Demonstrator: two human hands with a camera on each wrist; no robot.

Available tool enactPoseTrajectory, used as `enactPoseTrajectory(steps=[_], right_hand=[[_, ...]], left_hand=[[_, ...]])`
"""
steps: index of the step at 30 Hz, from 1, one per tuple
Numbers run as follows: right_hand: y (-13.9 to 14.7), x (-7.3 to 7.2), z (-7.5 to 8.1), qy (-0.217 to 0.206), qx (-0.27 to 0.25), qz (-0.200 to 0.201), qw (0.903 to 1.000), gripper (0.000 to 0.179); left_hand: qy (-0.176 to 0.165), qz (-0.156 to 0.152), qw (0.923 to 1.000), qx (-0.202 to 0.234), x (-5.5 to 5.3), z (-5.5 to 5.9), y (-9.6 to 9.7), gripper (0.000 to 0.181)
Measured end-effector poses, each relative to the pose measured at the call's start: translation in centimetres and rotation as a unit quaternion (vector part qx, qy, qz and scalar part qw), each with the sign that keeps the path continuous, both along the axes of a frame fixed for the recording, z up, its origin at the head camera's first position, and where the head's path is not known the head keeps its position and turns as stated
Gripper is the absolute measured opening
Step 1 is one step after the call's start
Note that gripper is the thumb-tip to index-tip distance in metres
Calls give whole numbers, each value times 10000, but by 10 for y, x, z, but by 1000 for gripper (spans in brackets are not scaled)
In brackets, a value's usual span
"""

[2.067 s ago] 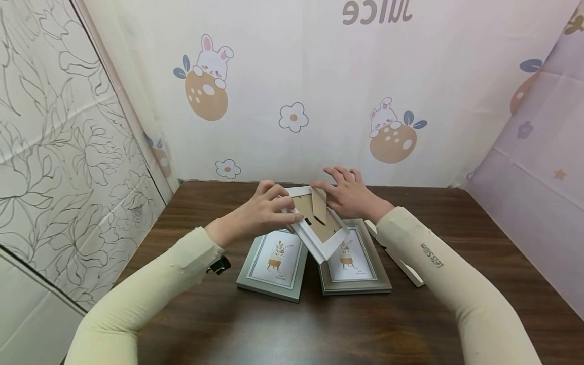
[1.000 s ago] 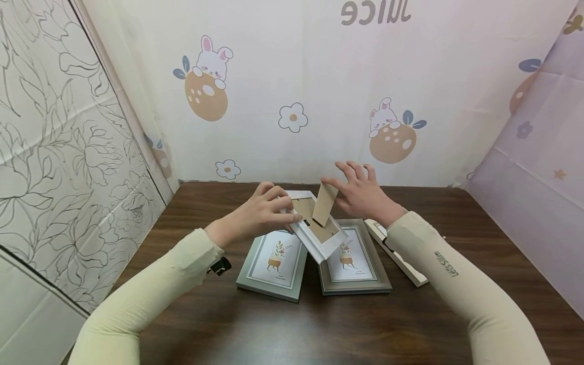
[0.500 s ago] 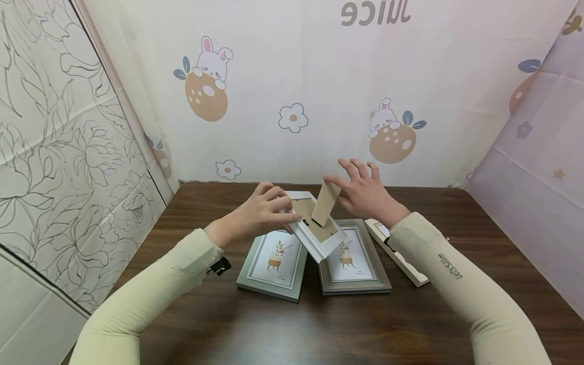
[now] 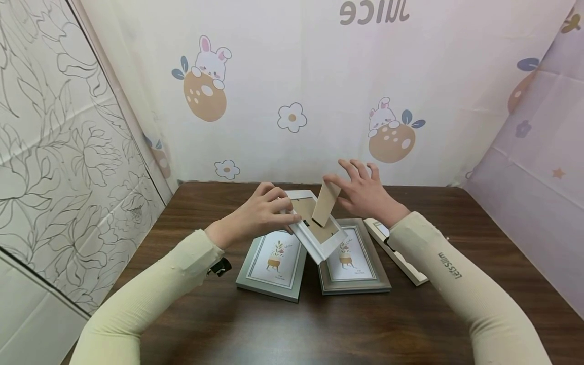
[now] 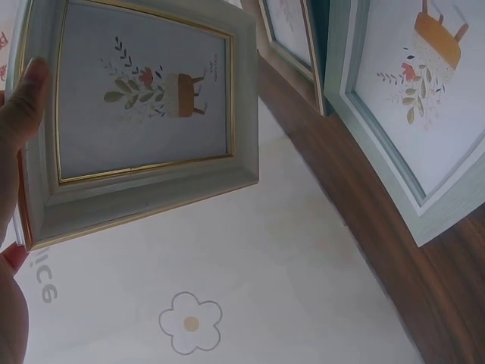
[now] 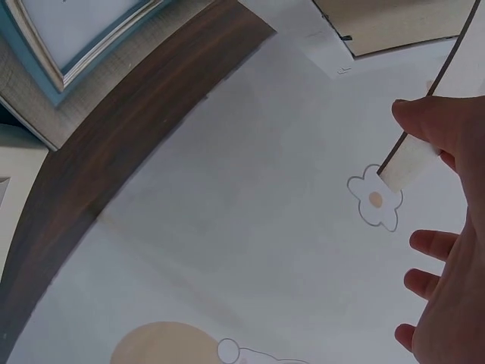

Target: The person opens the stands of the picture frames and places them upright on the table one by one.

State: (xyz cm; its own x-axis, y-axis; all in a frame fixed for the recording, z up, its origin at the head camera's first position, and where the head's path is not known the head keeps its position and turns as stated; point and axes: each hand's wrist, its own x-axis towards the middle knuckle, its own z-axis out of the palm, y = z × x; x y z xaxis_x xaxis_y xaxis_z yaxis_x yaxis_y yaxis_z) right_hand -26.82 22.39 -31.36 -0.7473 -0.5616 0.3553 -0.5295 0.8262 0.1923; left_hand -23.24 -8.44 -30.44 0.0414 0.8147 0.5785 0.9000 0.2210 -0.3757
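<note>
In the head view my left hand [image 4: 260,210] grips the left edge of a white picture frame [image 4: 315,246], raised and tilted with its tan backing facing up. The frame's front, with a gold inner line and a plant print, shows in the left wrist view, thumb [image 5: 26,95] at its edge. My right hand [image 4: 365,190] pinches the free end of the frame's easel leg [image 4: 326,204] between thumb and index finger. That leg stands swung out from the backing. The other right fingers are spread apart in the right wrist view.
Below the held frame, a grey-green picture frame [image 4: 276,263] and a brown-grey one [image 4: 380,274] lie face up on the dark wooden table [image 4: 274,334]. A cream frame [image 4: 403,264] lies to the right, partly hidden by my right forearm. A patterned curtain [image 4: 255,91] hangs behind.
My right hand has moved up and to the right, swinging the easel leg out from the backing. The left hand and white frame have barely moved. The last half second shows almost no motion.
</note>
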Motion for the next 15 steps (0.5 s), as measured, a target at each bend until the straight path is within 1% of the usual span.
enactPoseTrajectory(steps=[4,15], right_hand=[[-1,-1,0,-114,-43,-23,9999,56],[-2,-1,1,-394,-114,-58,9991,57]], left_hand=[[147,23,9999,20,-1,-1,1,37],[260,-16,9996,60,-2,-2,2,40]])
